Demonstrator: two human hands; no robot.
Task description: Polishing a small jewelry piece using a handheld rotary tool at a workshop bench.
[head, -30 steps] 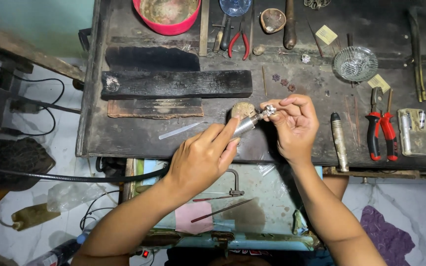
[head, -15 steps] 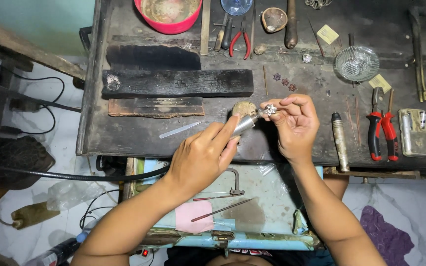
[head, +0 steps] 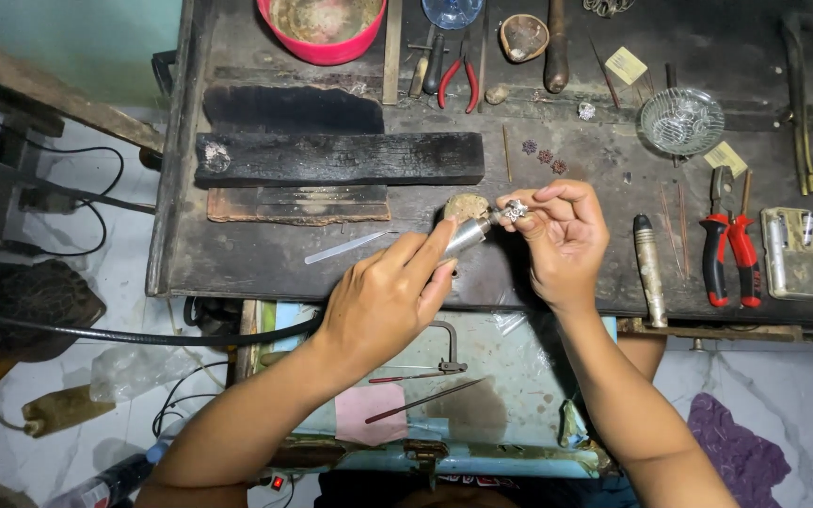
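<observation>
My left hand (head: 390, 293) grips a metal rotary handpiece (head: 468, 233) whose black flexible shaft (head: 124, 334) runs off to the left. Its tip touches a small silver ornament (head: 516, 209), pinched between the thumb and fingers of my right hand (head: 562, 235). Both hands meet over the front part of a dark, scorched workbench (head: 265, 259), right beside a small round tan block (head: 463, 204).
A charred wooden block (head: 336, 158) lies behind my hands. Red-handled pliers (head: 726, 245), a metal-tipped tool (head: 648, 268) and a small metal case (head: 790, 252) sit to the right, with a wire-mesh dish (head: 680, 120) and pink bowl (head: 324, 28) at the back. An open drawer (head: 406, 395) holds thin tools below.
</observation>
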